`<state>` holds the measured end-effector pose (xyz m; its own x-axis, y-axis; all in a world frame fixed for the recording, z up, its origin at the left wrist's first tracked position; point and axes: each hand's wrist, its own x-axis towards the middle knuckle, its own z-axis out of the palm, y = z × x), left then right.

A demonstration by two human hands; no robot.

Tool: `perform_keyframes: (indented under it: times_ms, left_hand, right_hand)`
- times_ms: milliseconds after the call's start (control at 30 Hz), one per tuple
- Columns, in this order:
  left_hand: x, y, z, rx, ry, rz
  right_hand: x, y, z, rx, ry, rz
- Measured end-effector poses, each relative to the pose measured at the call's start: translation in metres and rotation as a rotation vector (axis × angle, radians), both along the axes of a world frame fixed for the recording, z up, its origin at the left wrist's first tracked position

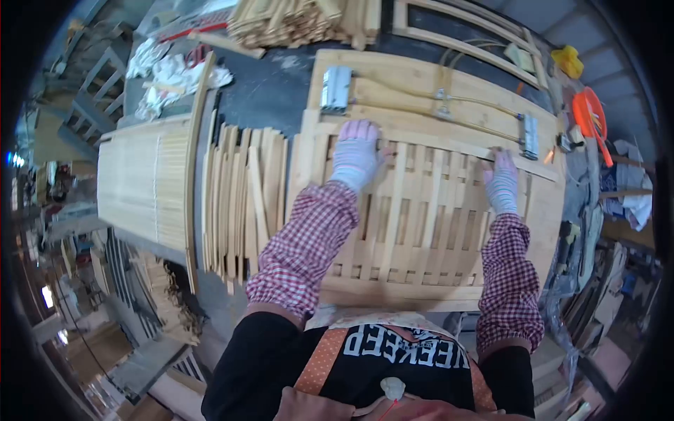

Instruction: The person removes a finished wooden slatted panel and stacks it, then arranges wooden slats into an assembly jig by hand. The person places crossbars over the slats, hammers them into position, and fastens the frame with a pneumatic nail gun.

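Observation:
A wooden slatted panel (392,217) lies in front of me on a larger light wood board (414,74), its slats running away from me between two rails. My left hand (354,158), in a striped knit glove with bare fingertips, rests on the far rail toward the left, fingers stretched out and thumb apart. On the far rail's right part lies my right hand (502,186), gloved the same way, its fingers and thumb apart. Two metal pneumatic cylinders, a left one (337,89) and a right one (529,137), sit on the board beyond the panel, joined by yellowish tubing.
Loose wooden slats (242,203) lie left of the panel, beside a pale stack of strips (137,179). Bundled sticks (302,21) and an open wooden frame (477,31) stand at the back. An orange plastic basket (590,116) hangs at right. White rags (172,77) lie far left.

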<state>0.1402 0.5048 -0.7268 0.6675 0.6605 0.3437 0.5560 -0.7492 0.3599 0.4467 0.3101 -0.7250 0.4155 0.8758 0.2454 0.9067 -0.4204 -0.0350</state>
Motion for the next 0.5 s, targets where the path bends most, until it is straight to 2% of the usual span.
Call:
perform_keyframes:
  times_ms: [67,133,167,233,300,367,400,500]
  left_hand:
    - [0.004,0.000,0.007,-0.100,0.140,0.038]
    - [0.003,-0.001,0.008,-0.030,0.137,0.008]
    - [0.005,0.000,0.007,0.038,0.120,0.016]
    - [0.003,0.015,-0.001,-0.088,0.015,-0.051]
    - [0.017,0.024,0.024,-0.071,-0.008,0.076]
    - [0.052,0.036,0.045,0.114,-0.069,0.029]
    - [0.074,0.043,0.051,0.170,-0.081,0.012]
    - [0.150,0.061,0.062,0.250,0.007,0.057]
  right_hand:
    - [0.004,0.006,0.011,-0.139,0.289,-0.022]
    - [-0.010,0.002,0.011,0.004,0.126,-0.008]
    - [-0.013,0.002,0.011,0.036,0.135,-0.006]
    - [-0.013,0.002,0.005,0.007,0.068,-0.022]
    - [-0.016,-0.003,0.003,0.075,0.104,0.062]
    - [-0.020,-0.007,0.019,0.025,0.337,0.182]
    - [-0.027,-0.011,0.044,0.008,0.447,0.228]
    - [-0.026,-0.040,0.046,0.226,0.462,0.306]
